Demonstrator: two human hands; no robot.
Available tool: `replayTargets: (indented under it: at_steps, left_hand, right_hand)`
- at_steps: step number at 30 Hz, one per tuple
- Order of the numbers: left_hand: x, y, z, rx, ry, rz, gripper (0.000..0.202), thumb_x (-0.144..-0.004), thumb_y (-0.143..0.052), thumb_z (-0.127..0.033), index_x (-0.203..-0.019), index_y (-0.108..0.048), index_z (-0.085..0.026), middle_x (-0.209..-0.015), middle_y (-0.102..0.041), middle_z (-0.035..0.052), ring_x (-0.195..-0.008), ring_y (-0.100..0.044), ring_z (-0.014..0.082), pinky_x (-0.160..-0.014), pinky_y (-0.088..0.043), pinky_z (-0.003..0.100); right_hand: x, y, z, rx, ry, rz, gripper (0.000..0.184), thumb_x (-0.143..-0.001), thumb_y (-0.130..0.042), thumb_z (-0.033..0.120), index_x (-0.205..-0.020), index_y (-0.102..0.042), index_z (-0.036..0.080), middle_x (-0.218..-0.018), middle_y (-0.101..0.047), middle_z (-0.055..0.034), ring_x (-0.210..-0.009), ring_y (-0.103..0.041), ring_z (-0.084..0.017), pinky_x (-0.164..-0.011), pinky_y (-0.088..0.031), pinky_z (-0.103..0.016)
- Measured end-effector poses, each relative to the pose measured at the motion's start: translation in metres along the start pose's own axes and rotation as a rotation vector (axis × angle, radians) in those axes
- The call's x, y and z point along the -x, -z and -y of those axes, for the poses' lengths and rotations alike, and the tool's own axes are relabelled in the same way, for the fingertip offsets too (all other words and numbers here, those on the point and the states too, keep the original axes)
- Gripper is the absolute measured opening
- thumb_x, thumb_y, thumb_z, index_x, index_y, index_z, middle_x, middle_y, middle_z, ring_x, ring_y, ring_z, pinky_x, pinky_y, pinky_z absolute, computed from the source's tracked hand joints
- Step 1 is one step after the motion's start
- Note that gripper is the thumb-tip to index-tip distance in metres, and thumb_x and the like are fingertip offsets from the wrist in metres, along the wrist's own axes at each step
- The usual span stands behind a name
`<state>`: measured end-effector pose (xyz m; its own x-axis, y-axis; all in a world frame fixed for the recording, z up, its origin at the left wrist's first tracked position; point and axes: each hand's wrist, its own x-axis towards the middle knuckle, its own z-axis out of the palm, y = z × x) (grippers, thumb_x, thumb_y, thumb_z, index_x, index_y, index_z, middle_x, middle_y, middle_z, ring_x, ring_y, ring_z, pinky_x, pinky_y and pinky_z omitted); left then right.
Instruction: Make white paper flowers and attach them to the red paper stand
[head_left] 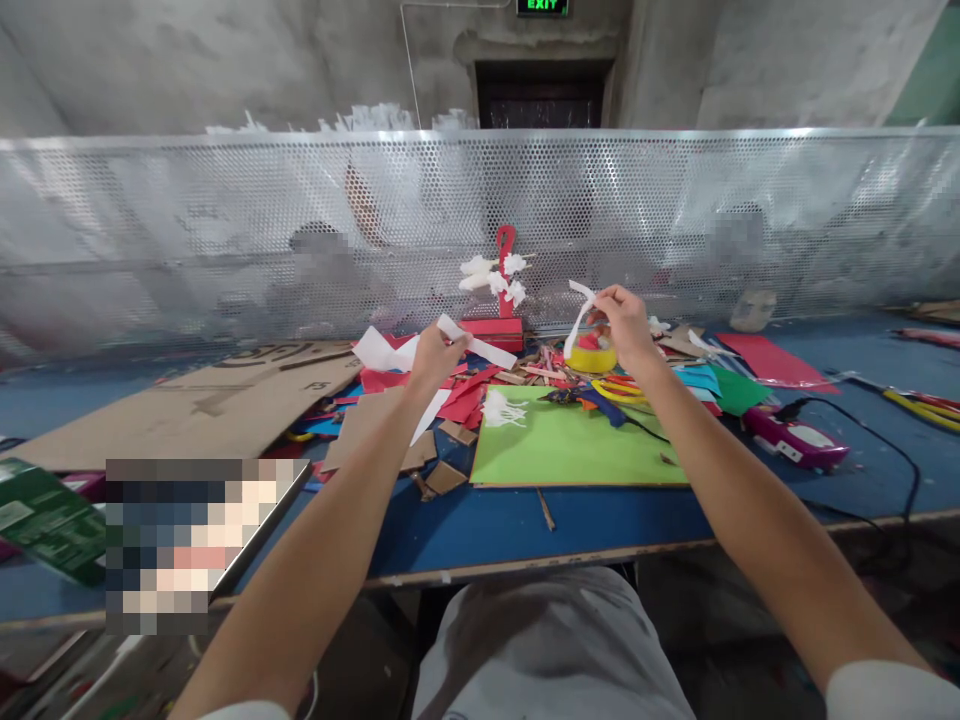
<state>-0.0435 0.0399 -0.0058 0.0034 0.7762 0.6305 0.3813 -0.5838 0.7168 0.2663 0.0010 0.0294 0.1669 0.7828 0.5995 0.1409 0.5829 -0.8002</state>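
Note:
My left hand point(436, 357) pinches a white paper strip point(491, 352), which sticks out to the right of the fingers. A second, curled white strip point(576, 330) hangs from the closed fingertips of my right hand point(621, 318), above a roll of yellow tape point(591, 358). Between and behind the hands stands a red upright piece point(506, 240) on a red box-like base point(491, 332), with white paper flowers point(498, 280) on it. A small bunch of fringed white paper point(502, 408) lies on a light green sheet point(577, 450).
Cardboard point(187, 405) covers the left of the blue table point(480, 530). A blue glue gun point(600, 405) lies on the green sheet. At right are a purple box-shaped device point(795, 438), a cable and yellow-handled pliers point(919, 408). A perforated metal screen point(420, 220) stands behind.

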Motion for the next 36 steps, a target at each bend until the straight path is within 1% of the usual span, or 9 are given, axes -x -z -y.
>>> replayTargets:
  at_steps: [5,8,15,21,25,28,31,33,36]
  left_hand:
    - [0.001,0.001,-0.002,-0.011,-0.02,0.061,0.022,-0.076,-0.065,-0.036,-0.081,-0.065,-0.014,-0.068,-0.066,0.0047,-0.059,-0.061,0.0164,-0.053,-0.045,0.025]
    - [0.003,0.001,-0.007,-0.039,-0.011,0.077,0.023,-0.079,-0.063,-0.036,-0.079,-0.066,-0.014,-0.061,-0.064,0.0041,-0.054,-0.058,0.0157,-0.05,-0.041,0.025]
    - [0.008,-0.003,-0.019,0.085,-0.015,0.13,0.026,-0.082,-0.06,-0.036,-0.082,-0.068,-0.012,-0.067,-0.066,0.0057,-0.059,-0.059,0.0145,-0.056,-0.045,0.025]
    - [0.012,-0.003,-0.03,0.139,-0.004,0.169,0.036,-0.077,-0.068,-0.045,-0.086,-0.073,-0.011,-0.077,-0.071,0.0084,-0.069,-0.063,0.0176,-0.067,-0.049,0.028]
    - [0.014,-0.005,-0.04,0.237,0.028,0.171,0.039,-0.074,-0.072,-0.047,-0.089,-0.07,-0.011,-0.079,-0.071,0.0084,-0.071,-0.063,0.0165,-0.067,-0.05,0.028]
    - [0.018,-0.007,-0.05,0.321,0.035,0.207,0.039,-0.072,-0.074,-0.045,-0.091,-0.068,-0.011,-0.08,-0.071,0.0074,-0.071,-0.063,0.0154,-0.068,-0.051,0.028]
    - [0.022,-0.01,-0.058,0.333,0.001,0.249,0.036,-0.073,-0.075,-0.042,-0.091,-0.066,-0.011,-0.075,-0.069,0.0048,-0.067,-0.061,0.0137,-0.067,-0.05,0.027]
    - [0.024,-0.011,-0.061,0.309,-0.017,0.277,0.035,-0.074,-0.074,-0.04,-0.092,-0.066,-0.012,-0.073,-0.068,0.0039,-0.065,-0.06,0.013,-0.065,-0.049,0.025]
    - [0.026,-0.013,-0.06,0.285,-0.033,0.307,0.032,-0.077,-0.072,-0.039,-0.094,-0.065,-0.012,-0.073,-0.068,0.0039,-0.065,-0.06,0.0126,-0.062,-0.048,0.024]
  right_hand:
    - [0.005,0.011,0.003,0.434,-0.177,0.462,0.008,-0.074,-0.059,0.022,-0.067,-0.058,0.019,-0.066,-0.067,-0.0045,-0.054,-0.056,-0.014,-0.048,-0.04,-0.024]
    - [0.01,0.009,-0.001,0.689,-0.164,0.666,0.011,-0.073,-0.061,0.021,-0.062,-0.06,0.019,-0.059,-0.066,-0.0032,-0.051,-0.055,-0.014,-0.049,-0.037,-0.025]
    - [0.017,0.0,-0.002,1.018,-0.039,0.713,0.008,-0.071,-0.063,0.023,-0.066,-0.066,0.018,-0.065,-0.067,-0.0025,-0.058,-0.057,-0.014,-0.053,-0.034,-0.024]
    - [0.022,-0.004,0.015,1.199,-0.116,0.777,0.014,-0.076,-0.063,0.028,-0.08,-0.071,0.017,-0.08,-0.072,-0.0067,-0.068,-0.062,-0.018,-0.056,-0.035,-0.024]
    - [0.026,-0.007,0.021,1.078,-0.041,0.642,0.024,-0.082,-0.063,0.039,-0.092,-0.069,0.018,-0.088,-0.072,-0.0082,-0.077,-0.064,-0.02,-0.064,-0.041,-0.026]
    - [0.032,-0.015,0.024,0.709,0.006,0.649,0.039,-0.085,-0.062,0.049,-0.111,-0.063,0.021,-0.102,-0.071,-0.0091,-0.085,-0.065,-0.02,-0.072,-0.047,-0.028]
    - [0.04,-0.03,0.022,0.303,0.007,0.719,0.048,-0.085,-0.064,0.049,-0.124,-0.054,0.024,-0.116,-0.067,-0.009,-0.101,-0.064,-0.021,-0.082,-0.051,-0.031]
    - [0.045,-0.041,0.017,0.145,0.014,0.72,0.05,-0.083,-0.068,0.047,-0.125,-0.054,0.025,-0.118,-0.065,-0.0083,-0.106,-0.062,-0.021,-0.087,-0.051,-0.034]
    - [0.048,-0.051,0.007,0.077,0.027,0.647,0.043,-0.08,-0.071,0.045,-0.115,-0.061,0.023,-0.107,-0.067,-0.0064,-0.098,-0.064,-0.019,-0.085,-0.052,-0.034]
